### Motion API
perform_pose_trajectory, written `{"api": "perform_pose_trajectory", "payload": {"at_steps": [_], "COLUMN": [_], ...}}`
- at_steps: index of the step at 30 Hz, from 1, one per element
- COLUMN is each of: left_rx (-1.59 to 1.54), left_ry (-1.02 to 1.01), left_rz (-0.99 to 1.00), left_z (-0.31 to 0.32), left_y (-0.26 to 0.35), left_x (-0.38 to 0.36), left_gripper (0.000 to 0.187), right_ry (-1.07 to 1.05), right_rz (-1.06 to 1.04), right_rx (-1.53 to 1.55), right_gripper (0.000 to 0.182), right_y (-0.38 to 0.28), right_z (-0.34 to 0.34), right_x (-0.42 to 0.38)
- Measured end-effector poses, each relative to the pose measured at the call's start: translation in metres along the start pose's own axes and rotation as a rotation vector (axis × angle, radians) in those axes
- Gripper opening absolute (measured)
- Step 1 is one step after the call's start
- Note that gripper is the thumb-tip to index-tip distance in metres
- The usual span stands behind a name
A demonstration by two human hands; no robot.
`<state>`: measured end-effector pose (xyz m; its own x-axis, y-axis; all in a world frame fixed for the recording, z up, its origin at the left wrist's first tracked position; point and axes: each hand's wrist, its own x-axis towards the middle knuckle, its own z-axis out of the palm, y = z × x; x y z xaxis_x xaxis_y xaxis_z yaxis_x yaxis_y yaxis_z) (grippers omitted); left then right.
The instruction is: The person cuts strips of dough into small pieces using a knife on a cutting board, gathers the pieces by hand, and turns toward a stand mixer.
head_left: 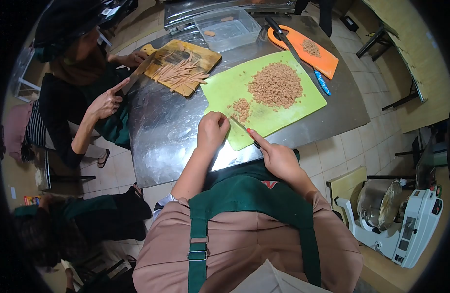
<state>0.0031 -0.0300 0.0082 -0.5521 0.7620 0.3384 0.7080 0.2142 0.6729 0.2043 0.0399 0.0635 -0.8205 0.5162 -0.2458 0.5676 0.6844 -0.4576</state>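
A green cutting board (283, 119) lies in front of me on the metal table. It bears a large heap of small chopped sausage-like pieces (276, 84) and a smaller pile (241, 109) near its left corner. My right hand (279, 160) is closed around the handle of a knife (240, 125), whose blade points up and left toward the small pile. Close to the blade tip, my left hand (214, 130) rests at the board's left edge with fingers curled and pressed together. Whatever those fingers hold, if anything, is hidden.
A wooden board (211, 57) with sausage-like strips (178, 74) lies left, near a co-worker's hands (106, 104). Behind stand a clear plastic container (230, 36) and an orange board (325, 62) with a black-handled knife (278, 30). A blue handle (321, 82) touches the green board's far side.
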Motion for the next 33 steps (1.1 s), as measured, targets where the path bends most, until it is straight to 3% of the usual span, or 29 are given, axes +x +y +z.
{"api": "perform_pose_trajectory", "payload": {"at_steps": [4,6,8,9,11,12,14,19,22,27,28,30,33], "left_rx": [0.003,0.003,-0.086,-0.085,0.083,0.085,0.213,0.407,0.459,0.337,0.321,0.309,0.307], "left_ry": [-0.046,-0.074,0.038,0.042,-0.046,-0.047,-0.214,-0.237,-0.258,-0.236,-0.253,-0.234,-0.182], "left_rz": [-0.038,-0.071,0.055,0.056,0.267,0.27,0.416,0.315,0.146,0.252,0.309,0.293,0.262], "left_z": [-0.001,-0.004,-0.006,-0.008,-0.01,-0.011,-0.008,-0.001,-0.002,0.001,0.001,0.0,-0.009], "left_y": [0.0,0.002,0.007,0.011,0.02,0.023,0.029,0.016,0.009,0.021,0.026,0.024,0.015], "left_x": [0.002,0.005,0.006,0.006,0.006,0.006,0.003,0.01,0.014,0.009,0.007,0.005,0.005], "left_gripper": [0.012,0.014,0.032,0.032,0.049,0.049,0.056,0.062,0.074,0.077,0.078,0.078,0.08], "right_ry": [-0.01,0.101,0.134,0.164,0.272,0.38,0.391,0.405,0.402,0.276,0.277,0.203,0.409], "right_rz": [-0.017,-0.021,0.001,0.033,-0.029,-0.087,-0.094,-0.087,-0.095,0.018,0.019,0.096,0.075], "right_rx": [0.025,0.07,-0.006,-0.079,-0.132,-0.184,-0.178,-0.202,-0.112,0.471,0.47,0.856,0.998], "right_gripper": [0.059,0.058,0.058,0.057,0.055,0.053,0.051,0.048,0.047,0.041,0.041,0.041,0.042], "right_y": [0.008,0.011,0.011,0.011,0.02,0.021,0.021,0.025,0.038,0.047,0.049,0.058,0.075], "right_z": [-0.009,-0.014,-0.02,-0.023,-0.019,-0.018,-0.02,-0.03,-0.031,-0.026,-0.024,-0.021,-0.031], "right_x": [-0.005,-0.005,-0.004,-0.004,0.002,0.004,0.006,-0.001,-0.005,0.0,0.001,0.004,0.006]}}
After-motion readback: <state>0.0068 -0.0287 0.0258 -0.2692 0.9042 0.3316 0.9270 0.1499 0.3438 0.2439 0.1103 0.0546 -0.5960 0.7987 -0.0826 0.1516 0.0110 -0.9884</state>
